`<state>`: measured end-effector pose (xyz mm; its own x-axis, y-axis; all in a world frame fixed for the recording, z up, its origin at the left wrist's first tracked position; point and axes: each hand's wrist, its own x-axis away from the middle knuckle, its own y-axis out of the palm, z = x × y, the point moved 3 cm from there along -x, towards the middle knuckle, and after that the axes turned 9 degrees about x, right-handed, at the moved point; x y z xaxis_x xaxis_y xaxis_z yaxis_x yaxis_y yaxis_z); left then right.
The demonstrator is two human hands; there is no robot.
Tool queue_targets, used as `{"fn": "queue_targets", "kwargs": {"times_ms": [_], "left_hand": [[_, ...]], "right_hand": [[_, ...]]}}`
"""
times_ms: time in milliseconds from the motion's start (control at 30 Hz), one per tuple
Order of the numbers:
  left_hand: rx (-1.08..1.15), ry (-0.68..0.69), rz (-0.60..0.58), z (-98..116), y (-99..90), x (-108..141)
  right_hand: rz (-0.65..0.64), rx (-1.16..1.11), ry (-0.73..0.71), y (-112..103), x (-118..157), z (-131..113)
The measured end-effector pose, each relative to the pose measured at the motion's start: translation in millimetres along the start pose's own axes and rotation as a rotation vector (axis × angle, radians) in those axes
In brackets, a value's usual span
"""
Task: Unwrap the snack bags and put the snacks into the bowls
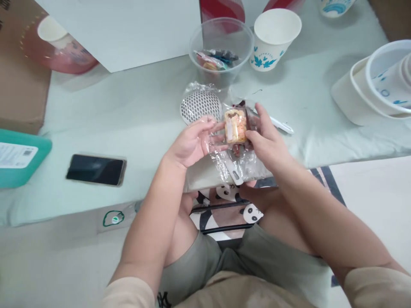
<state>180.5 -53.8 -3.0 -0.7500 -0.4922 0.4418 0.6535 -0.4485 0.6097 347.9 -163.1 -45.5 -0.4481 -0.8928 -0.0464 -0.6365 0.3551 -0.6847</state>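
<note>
My right hand (271, 139) grips a small yellow-orange piece (236, 126), wrapped in clear film with brown marks on top, its thumb at the piece's right edge. From the other side, my left hand (195, 143) reaches in palm up, its fingers against clear plastic bag (215, 156) and touching the piece's left side. Beneath the hands are a white round perforated disc (201, 107) under clear film, a white handle end with a slot (236, 174), and a white stick (282, 125). Dark reddish bits show behind the piece; their kind is unclear.
Behind the hands stand a clear plastic bowl (221, 34) of small packets and a paper cup (278, 28). White containers (356, 85) are at right. A phone (96, 170) and a green pack (22, 158) lie left. The table's front edge runs just below my hands.
</note>
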Motion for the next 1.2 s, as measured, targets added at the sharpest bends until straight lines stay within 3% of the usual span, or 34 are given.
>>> {"fn": "queue_targets", "kwargs": {"times_ms": [167, 267, 500, 600, 700, 767, 833, 1033, 1200], "left_hand": [[-0.047, -0.040, 0.018, 8, 0.5, 6], [-0.125, 0.019, 0.079, 14, -5.9, 7], [-0.402, 0.212, 0.505, 21, -31.6, 1], [-0.447, 0.252, 0.561, 23, -35.0, 0], [-0.495, 0.277, 0.578, 26, -37.1, 0], [-0.543, 0.295, 0.618, 28, -39.6, 0], [-0.602, 0.315, 0.662, 29, -42.4, 1], [-0.650, 0.409, 0.620, 25, -42.5, -3], [-0.655, 0.428, 0.575, 21, -41.8, -5]], "right_hand": [[0.060, 0.137, -0.003, -16, 1, 3], [0.109, 0.228, -0.032, -29, 0, 2], [0.248, 0.348, -0.051, -50, -8, 21], [0.288, 0.275, -0.050, -50, -7, 18], [0.325, 0.214, -0.207, -45, 0, -1], [0.289, 0.193, -0.332, -37, 6, -15], [0.234, 0.191, -0.366, -27, 11, -26], [0.129, 0.301, -0.007, 3, 12, -45], [0.012, 0.419, 0.020, 17, 5, -54]]}}
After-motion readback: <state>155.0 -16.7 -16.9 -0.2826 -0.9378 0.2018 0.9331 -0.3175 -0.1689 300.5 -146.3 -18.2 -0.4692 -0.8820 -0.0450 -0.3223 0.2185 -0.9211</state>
